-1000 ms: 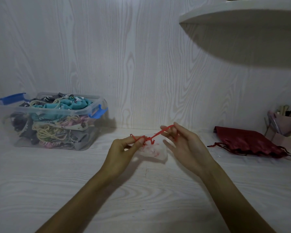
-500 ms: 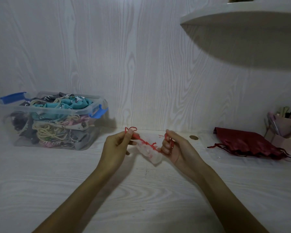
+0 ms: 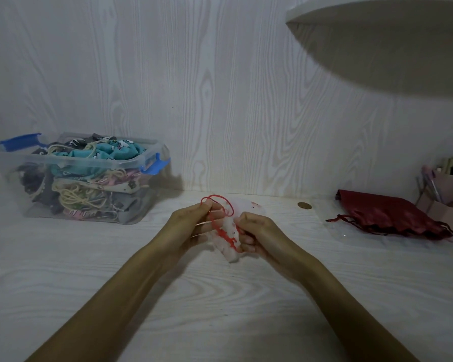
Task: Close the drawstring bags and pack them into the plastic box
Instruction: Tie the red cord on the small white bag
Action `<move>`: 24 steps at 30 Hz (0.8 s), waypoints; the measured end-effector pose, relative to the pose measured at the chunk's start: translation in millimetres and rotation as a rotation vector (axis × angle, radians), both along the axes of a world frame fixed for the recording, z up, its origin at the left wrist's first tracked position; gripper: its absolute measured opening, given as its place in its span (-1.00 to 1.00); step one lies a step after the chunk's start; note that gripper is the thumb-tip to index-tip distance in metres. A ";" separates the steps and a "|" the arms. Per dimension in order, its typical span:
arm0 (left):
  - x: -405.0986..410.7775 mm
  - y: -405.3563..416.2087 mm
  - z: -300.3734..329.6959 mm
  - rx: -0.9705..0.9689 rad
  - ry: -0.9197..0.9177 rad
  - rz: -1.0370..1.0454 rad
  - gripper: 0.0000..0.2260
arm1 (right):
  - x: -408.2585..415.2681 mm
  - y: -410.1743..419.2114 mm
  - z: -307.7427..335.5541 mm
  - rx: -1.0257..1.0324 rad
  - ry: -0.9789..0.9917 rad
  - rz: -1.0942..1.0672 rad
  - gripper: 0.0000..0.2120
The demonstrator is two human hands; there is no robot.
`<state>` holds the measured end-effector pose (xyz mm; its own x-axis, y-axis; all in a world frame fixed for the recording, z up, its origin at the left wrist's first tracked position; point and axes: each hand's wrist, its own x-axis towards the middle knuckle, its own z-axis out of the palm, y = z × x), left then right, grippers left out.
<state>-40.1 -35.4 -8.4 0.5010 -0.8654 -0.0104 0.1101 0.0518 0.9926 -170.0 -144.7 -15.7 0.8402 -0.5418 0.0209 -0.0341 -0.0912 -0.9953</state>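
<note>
Both hands have drawn together — left hand [image 3: 191, 223] pinching red cord [image 3: 218, 205], right hand [image 3: 256, 235] gripping white bag [image 3: 226, 239].

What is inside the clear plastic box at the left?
The plastic box is piled to its rim with drawstring bags: a teal printed bag on top, grey and pink ones with cream cords below. Whatever lies in the middle is covered.

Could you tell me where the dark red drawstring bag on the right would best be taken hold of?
Probably at its gathered mouth, where the cords trail out on the side facing the hands. The dark red bag lies flat and slack on the table, so a grip from above and the left there also helps cinch it.
</note>
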 end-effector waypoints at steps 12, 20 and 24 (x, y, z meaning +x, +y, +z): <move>-14.6 -14.1 -4.7 0.256 -0.313 -0.223 -0.63 | -16.2 9.7 39.5 -0.413 -0.038 -0.061 -0.70; -19.5 -6.8 -9.4 0.104 -0.401 -0.403 -0.69 | -5.5 8.9 30.2 -0.580 0.083 0.017 -0.76; -10.8 -13.4 -16.2 0.085 -0.389 -0.259 -0.63 | -14.7 -1.0 30.6 -0.401 0.210 -0.015 -0.63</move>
